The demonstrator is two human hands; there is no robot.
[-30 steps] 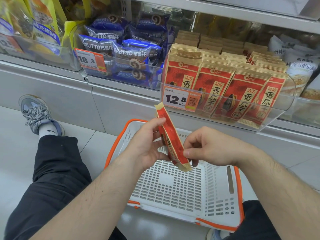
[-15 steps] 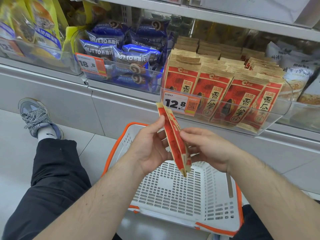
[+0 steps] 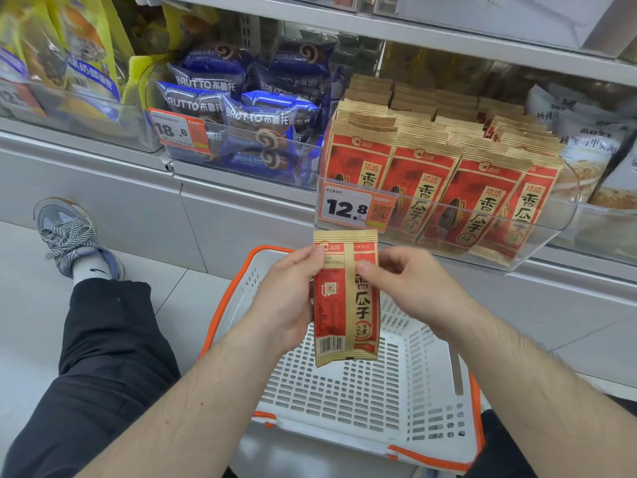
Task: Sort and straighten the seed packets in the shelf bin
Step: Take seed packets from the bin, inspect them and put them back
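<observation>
1. A flat seed packet stands upright at the centre of the frame, held between both hands above the basket. It is rectangular, of matte kraft-brown paper with red printed panels, a barcode at its lower left and crimped seals at top and bottom.
2. The left hand grips the packet's left edge, thumb pressed on the printed face near the top, fingers curled behind it.
3. The right hand pinches the right edge, thumb on the face, the other fingers bent behind the packet.
4. The shelf bin, right of centre, is clear rigid plastic with a rounded front corner. Matching red and brown seed packets stand in it in several rows, leaning slightly to the right.
5. A white and orange price tag reading 12.8 is fixed to the bin's front wall.
6. The basket, lower centre, is white perforated plastic with an orange rim.
7. At upper centre, glossy blue bread wrappers lie piled in a neighbouring clear bin.
8. At the left, a grey laced sneaker rests on pale smooth floor tiles.
</observation>
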